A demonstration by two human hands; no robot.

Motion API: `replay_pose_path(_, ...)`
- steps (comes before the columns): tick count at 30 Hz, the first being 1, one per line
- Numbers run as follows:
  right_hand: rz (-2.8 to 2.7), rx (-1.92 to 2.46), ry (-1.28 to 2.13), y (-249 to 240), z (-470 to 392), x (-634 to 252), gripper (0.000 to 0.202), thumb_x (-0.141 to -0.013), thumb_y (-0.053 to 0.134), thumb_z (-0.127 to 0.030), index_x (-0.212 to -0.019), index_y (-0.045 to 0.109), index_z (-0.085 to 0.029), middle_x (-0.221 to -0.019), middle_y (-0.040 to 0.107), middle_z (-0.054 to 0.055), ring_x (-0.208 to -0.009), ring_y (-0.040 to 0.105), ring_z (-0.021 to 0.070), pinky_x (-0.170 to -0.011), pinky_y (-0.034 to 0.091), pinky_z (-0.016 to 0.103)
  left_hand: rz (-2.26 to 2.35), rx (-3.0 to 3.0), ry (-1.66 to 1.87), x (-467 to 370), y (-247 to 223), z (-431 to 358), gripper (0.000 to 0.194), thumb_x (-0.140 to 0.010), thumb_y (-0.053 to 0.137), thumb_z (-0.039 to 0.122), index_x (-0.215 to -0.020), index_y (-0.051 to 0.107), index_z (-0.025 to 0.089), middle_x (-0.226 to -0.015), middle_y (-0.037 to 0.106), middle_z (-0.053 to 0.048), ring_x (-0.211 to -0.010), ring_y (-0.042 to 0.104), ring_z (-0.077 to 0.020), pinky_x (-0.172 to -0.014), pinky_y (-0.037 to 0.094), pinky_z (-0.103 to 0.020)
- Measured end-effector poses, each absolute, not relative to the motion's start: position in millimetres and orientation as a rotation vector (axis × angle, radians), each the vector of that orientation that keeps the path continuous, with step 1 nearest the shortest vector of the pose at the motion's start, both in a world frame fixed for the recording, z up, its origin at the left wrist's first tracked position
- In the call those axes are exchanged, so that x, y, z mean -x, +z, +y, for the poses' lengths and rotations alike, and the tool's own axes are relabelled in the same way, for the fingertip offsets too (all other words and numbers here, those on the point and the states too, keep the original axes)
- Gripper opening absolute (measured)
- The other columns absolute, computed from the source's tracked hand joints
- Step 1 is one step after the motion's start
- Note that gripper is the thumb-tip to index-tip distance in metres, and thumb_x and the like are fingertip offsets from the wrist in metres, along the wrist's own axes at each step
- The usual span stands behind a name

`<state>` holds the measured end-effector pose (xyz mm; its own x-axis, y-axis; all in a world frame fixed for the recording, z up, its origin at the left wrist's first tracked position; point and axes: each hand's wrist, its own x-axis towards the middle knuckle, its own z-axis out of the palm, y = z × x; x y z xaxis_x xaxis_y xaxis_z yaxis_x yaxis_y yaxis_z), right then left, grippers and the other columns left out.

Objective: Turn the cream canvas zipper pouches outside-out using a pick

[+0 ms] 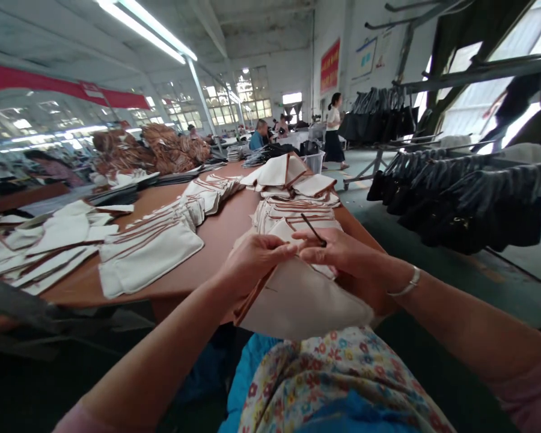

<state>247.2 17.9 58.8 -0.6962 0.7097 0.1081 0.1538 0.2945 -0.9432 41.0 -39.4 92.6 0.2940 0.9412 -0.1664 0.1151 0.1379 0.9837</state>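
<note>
An off-white fabric piece (304,297) with brown edging hangs over the table's front edge, above my lap. My left hand (256,255) pinches its upper edge between thumb and fingers. Close beside it, my right hand (342,252) has its thumb and index finger at the same edge. A dark, slim tool (313,228) lies across the right hand's fingers, its thin end pointing up and left; its exact kind does not show. A short loose thread (271,289) lies on the fabric. Just behind the hands is a pile of similar brown-edged pieces (293,207).
The brown table (229,219) bears a fanned row of white pieces (155,246) and a looser heap (67,231) on the left. Brown bundles (153,150) are piled farther back. Racks of black bags (469,204) stand at right; a person (333,129) is beyond.
</note>
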Motion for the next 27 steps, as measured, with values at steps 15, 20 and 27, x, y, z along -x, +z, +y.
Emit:
replay_pose_path(15, -1.896, 0.777, 1.745, 57, 37, -291, 0.053, -0.076, 0.079, -0.039, -0.120, 0.065, -0.012, -0.101, 0.072, 0.010, -0.082, 0.067, 0.0180, -0.070, 0.053, 0.025, 1.179, -1.194, 1.066, 64, 25, 1, 0.045, -0.075, 0.079, 0.032, -0.118, 0.069, 0.022, -0.143, 0.056, -0.011, -0.133, 0.043, -0.0304, -0.087, 0.043, -0.029)
replay_pose_path(20, -1.622, 0.926, 1.844, 52, 37, -316, 0.049, -0.072, 0.081, -0.033, -0.115, 0.068, -0.012, -0.101, 0.073, 0.015, -0.075, 0.070, 0.0201, -0.069, 0.054, 0.029, 0.975, -0.999, 1.137, 67, -28, -16, 0.051, -0.085, 0.058, 0.038, -0.131, 0.059, 0.017, -0.141, 0.056, -0.018, -0.122, 0.057, -0.0331, -0.091, 0.047, -0.043)
replay_pose_path(27, -1.203, 0.937, 1.925, 8, 39, -314, 0.036, -0.084, 0.065, -0.028, -0.112, 0.067, -0.005, -0.096, 0.072, 0.019, -0.082, 0.070, 0.0213, -0.078, 0.048, 0.034, 0.584, -0.863, 1.207, 36, -22, -57, 0.053, -0.075, 0.066, 0.016, -0.126, 0.065, 0.027, -0.131, 0.066, -0.007, -0.109, 0.066, -0.0289, -0.094, 0.049, -0.040)
